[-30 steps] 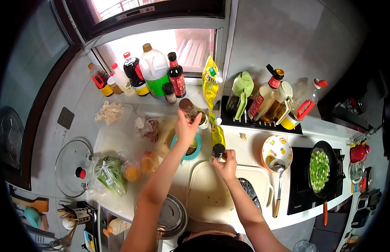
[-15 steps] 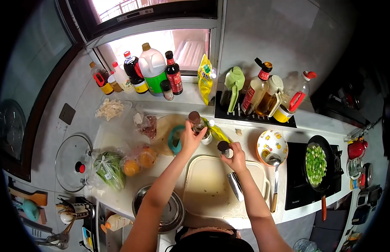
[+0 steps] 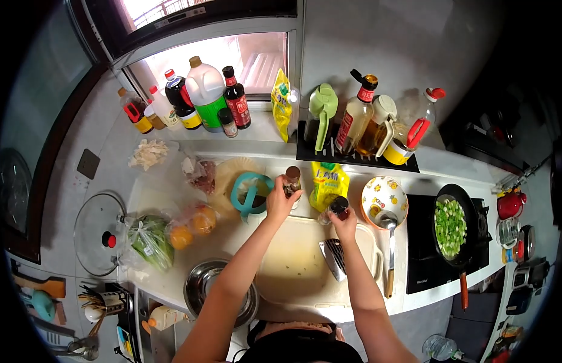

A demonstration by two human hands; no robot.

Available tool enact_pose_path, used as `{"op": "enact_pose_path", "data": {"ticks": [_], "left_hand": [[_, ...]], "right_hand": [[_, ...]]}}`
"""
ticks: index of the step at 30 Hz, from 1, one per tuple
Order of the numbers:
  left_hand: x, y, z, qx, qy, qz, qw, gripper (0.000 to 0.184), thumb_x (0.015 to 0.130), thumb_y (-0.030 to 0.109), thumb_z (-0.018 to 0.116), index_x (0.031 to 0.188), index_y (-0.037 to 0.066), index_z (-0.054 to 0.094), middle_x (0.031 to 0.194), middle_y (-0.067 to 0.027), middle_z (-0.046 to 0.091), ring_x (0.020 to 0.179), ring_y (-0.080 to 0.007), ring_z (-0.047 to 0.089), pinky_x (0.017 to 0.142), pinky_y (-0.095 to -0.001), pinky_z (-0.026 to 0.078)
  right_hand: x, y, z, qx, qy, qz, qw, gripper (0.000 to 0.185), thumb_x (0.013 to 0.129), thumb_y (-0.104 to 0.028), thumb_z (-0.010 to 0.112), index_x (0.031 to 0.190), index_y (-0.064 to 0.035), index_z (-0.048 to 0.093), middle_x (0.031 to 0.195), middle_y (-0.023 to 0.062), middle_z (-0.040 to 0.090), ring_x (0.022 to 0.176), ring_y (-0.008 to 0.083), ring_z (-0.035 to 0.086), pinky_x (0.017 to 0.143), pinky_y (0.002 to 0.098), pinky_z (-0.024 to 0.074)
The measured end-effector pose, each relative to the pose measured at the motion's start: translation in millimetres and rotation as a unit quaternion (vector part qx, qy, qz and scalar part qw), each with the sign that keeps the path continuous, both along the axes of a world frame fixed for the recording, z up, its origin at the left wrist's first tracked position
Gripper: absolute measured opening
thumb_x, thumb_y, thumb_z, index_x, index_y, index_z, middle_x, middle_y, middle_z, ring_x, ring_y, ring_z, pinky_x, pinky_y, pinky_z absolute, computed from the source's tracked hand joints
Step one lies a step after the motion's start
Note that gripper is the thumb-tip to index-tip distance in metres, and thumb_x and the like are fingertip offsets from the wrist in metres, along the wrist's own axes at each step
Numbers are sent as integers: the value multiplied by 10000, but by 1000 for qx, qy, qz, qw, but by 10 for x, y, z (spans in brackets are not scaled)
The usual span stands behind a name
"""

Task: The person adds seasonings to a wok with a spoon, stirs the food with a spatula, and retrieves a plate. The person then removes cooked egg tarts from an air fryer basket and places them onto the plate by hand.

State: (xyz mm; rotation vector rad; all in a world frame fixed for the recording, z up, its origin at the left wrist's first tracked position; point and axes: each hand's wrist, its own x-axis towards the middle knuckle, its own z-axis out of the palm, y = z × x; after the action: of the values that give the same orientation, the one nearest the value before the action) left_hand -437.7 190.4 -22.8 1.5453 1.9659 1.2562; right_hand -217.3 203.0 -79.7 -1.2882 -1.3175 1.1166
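My left hand (image 3: 282, 198) is closed around a spice jar with a brown cap (image 3: 292, 174), upright at the back of the cutting board (image 3: 293, 266). To its right, my right hand (image 3: 343, 225) grips a spice jar with a black cap (image 3: 339, 204) near the board's back edge. Behind that jar stands a yellow seasoning packet (image 3: 329, 181). Left of my left hand is a teal-rimmed container with a handle (image 3: 240, 193). A cleaver (image 3: 333, 259) lies on the board, partly covered by my right forearm.
A patterned bowl (image 3: 372, 209) and a long-handled spoon (image 3: 390, 260) are right of the board. Beyond them, a pan (image 3: 468, 242) holding chopped greens (image 3: 450, 227) sits on the stove (image 3: 423, 266). A metal bowl (image 3: 193, 296), oranges (image 3: 203, 222) and bagged greens (image 3: 149, 242) lie left.
The view has shifted slightly. My left hand and its jar have moved a little away from the teal container, and the yellow packet now shows its front. Both hands still hold their jars.
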Motion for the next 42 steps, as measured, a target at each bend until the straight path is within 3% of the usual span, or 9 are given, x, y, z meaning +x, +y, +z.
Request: {"op": "enact_pose_path", "data": {"ticks": [12, 16, 21, 24, 27, 30, 34, 40, 42], "left_hand": [[236, -370, -142, 37, -93, 110, 989, 454, 734, 96, 630, 1105, 20, 379, 1031, -104, 523, 553, -201, 556, 539, -336, 446], [427, -565, -210, 60, -69, 8, 996, 386, 738, -12, 583, 1069, 24, 389, 793, -48, 539, 514, -129, 495, 481, -250, 420], [484, -536, -208, 35, -158, 151, 975, 496, 714, 98, 653, 1112, 3, 372, 1028, -188, 509, 737, -260, 574, 706, -372, 442], [311, -217, -98, 80, -31, 173, 981, 594, 688, 215, 706, 1126, 4, 365, 1131, -199, 465, 847, -308, 573, 761, -384, 437], [172, 52, -50, 50, 27, 119, 991, 673, 650, 350, 731, 1137, 34, 390, 1115, -176, 504, 909, -335, 562, 784, -398, 436], [68, 105, 4, -116, -9, 40, 992, 677, 636, 411, 727, 1137, 71, 424, 1071, -148, 549, 932, -328, 557, 778, -398, 443], [59, 8, -28, -100, -39, 46, 993, 689, 633, 410, 732, 1143, 63, 424, 1074, -161, 551, 965, -327, 542, 792, -398, 437], [193, -253, -52, 26, 40, 170, 984, 599, 730, 243, 659, 1181, -8, 356, 1130, -204, 496, 1054, -319, 486, 854, -401, 400], [471, -604, 174, 21, -70, 116, 991, 501, 763, 205, 611, 1193, 56, 402, 1015, -196, 526, 934, -340, 536, 767, -421, 439]], "right_hand": [[44, -214, 164, 31, -65, -2, 997, 387, 640, -87, 742, 905, 18, 481, 802, 84, 585, 724, 147, 573, 672, 266, 464], [87, -270, 158, 115, -56, 47, 991, 434, 624, -117, 747, 937, 28, 484, 919, 121, 539, 809, 181, 576, 721, 289, 474], [294, -317, 119, 89, -110, 90, 986, 497, 625, -114, 741, 1021, 31, 477, 926, 111, 545, 802, 175, 571, 735, 275, 477], [364, -428, 130, 31, -70, 99, 992, 531, 628, -110, 739, 1062, 28, 466, 897, 91, 565, 780, 154, 571, 729, 269, 478], [371, -506, 176, 8, -27, 97, 995, 601, 638, -90, 734, 1137, 42, 426, 896, 77, 573, 769, 124, 572, 716, 251, 483], [382, -576, 232, -31, 33, 105, 993, 656, 646, -60, 725, 1187, 55, 372, 897, 78, 570, 769, 123, 575, 705, 246, 486], [391, -687, 373, -32, -3, 91, 995, 671, 685, -43, 705, 1230, 47, 325, 962, 80, 551, 880, 148, 575, 780, 275, 477], [333, -893, 612, 87, -151, 25, 984, 669, 635, -111, 726, 1179, 64, 377, 850, 90, 537, 698, 146, 563, 655, 258, 482], [278, -999, 692, 117, -175, -22, 977, 537, 628, -153, 725, 1052, 55, 471, 854, 150, 560, 723, 235, 581, 650, 312, 482]]}}
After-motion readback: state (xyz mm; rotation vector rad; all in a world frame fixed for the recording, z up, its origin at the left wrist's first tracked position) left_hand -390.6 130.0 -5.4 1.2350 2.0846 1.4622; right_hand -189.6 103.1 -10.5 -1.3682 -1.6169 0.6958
